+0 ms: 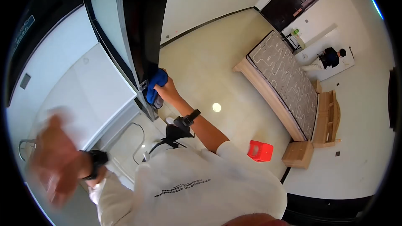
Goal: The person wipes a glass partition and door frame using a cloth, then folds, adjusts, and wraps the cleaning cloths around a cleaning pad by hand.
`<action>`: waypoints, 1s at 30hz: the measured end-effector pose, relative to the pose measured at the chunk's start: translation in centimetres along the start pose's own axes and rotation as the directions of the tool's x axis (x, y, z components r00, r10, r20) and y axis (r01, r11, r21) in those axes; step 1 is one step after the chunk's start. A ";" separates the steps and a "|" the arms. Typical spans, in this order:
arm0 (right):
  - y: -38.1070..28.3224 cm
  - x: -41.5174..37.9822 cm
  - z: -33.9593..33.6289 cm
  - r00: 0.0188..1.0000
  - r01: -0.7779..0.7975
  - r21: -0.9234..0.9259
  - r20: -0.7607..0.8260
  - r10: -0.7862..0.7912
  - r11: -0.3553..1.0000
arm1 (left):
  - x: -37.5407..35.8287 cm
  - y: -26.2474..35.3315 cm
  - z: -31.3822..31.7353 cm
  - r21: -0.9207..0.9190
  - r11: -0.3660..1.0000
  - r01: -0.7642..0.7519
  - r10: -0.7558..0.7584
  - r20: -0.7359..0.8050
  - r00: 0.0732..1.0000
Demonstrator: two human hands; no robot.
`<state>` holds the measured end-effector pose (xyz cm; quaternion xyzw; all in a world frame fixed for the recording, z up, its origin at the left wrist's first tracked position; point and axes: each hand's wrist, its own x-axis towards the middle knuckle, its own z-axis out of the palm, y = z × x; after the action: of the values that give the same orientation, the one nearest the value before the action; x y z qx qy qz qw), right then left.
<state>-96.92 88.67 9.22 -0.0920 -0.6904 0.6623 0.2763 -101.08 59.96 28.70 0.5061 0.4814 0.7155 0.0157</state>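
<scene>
My right hand is closed round a blue cloth, pressed at the dark door edge beside a metal latch plate. Just under the cloth a greyish bit shows. At the far left my left hand is raised and smeared by motion, so its fingers do not show sharply. It overlaps the white countertop and comes near a curved metal faucet in this view. Both wrists carry black bands.
A bed with a patterned mattress stands to the right, with a wooden nightstand by it. On the floor sits a red stool. Farther off, a person in dark clothes is near the wall. A dark door stands at the back.
</scene>
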 end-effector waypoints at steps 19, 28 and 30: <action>-5.0 0.6 2.0 0.970 0.176 -0.556 -0.044 -0.241 0.812 | -5.0 -17.2 7.7 -0.026 0.753 0.657 -0.635 0.230 0.737; -5.1 0.2 2.3 0.970 0.189 -0.462 -0.050 -0.238 0.867 | -4.5 -16.3 7.8 0.285 0.819 0.498 -0.493 -0.094 0.865; -9.2 0.8 2.8 0.905 0.321 -0.449 -0.113 -0.409 0.834 | -2.2 -14.1 7.7 0.333 0.842 0.425 -0.410 -0.116 0.904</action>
<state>-96.78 85.62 18.39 -0.0824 -0.7890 0.4197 0.4411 -100.83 71.60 17.39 0.3693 0.6997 0.6074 0.0710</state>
